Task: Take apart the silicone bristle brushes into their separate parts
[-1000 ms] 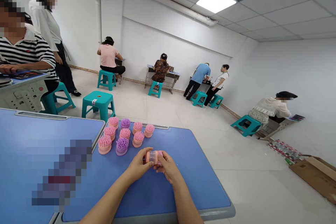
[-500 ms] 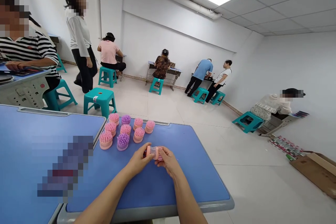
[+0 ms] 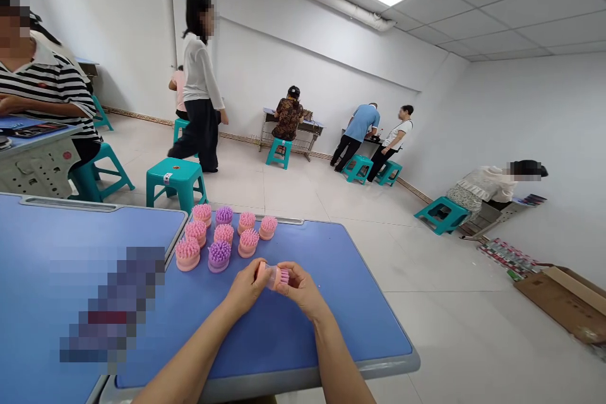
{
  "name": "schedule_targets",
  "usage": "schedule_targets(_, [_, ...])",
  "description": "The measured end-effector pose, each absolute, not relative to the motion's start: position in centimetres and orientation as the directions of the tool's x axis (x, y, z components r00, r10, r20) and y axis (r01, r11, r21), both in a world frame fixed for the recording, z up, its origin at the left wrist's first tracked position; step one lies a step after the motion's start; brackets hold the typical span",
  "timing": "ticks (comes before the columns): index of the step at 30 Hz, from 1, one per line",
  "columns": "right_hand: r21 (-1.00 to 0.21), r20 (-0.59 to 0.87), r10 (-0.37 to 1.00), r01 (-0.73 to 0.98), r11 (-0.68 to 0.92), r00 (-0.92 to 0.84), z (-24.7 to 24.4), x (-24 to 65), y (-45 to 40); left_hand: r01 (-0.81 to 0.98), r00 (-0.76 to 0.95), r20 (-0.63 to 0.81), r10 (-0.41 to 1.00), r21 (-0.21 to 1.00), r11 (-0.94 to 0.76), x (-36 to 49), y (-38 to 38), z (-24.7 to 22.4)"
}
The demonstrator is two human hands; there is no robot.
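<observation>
Look at that: the small pink brush (image 3: 271, 276) has turned in our grip, and pink bristles now show at its right end, where a moment ago we saw clear plastic. It's held just above the blue desktop (image 3: 303, 334). Our left hand (image 3: 245, 288) cups the pink base, and our right hand (image 3: 299, 289) pinches the bristled end. Close by, pink brushes (image 3: 188, 255) and a purple brush (image 3: 219, 256) stand bristles-up.

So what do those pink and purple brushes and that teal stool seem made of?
The pink brushes and purple brushes look like soft silicone or rubber: matte, with thick bristles that seem flexible, though touch would settle it. The teal stool looks like moulded plastic, with a smooth, faintly glossy top and one-piece formed legs.
</observation>
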State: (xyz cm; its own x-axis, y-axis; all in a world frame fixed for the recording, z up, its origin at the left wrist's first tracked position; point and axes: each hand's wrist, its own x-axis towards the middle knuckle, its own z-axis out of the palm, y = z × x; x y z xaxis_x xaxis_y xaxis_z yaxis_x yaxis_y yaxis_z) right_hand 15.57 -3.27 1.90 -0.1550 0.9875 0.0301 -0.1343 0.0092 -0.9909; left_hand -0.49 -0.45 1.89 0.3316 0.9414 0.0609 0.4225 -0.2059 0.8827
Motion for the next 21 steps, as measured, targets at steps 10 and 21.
schedule_targets(10, [-0.983, -0.144, 0.978, -0.093, -0.159, -0.152, 1.29, 15.46, -2.98, 0.442, 0.264, 0.061, 0.962, 0.879, -0.177, -0.10, -0.36, 1.81])
schedule_targets(21, [-0.992, -0.035, 0.995, -0.119, -0.046, -0.094, 1.68, 15.61, -3.40, 0.454, 0.220, 0.022, 0.975, 0.883, -0.122, -0.09, -0.47, 1.39])
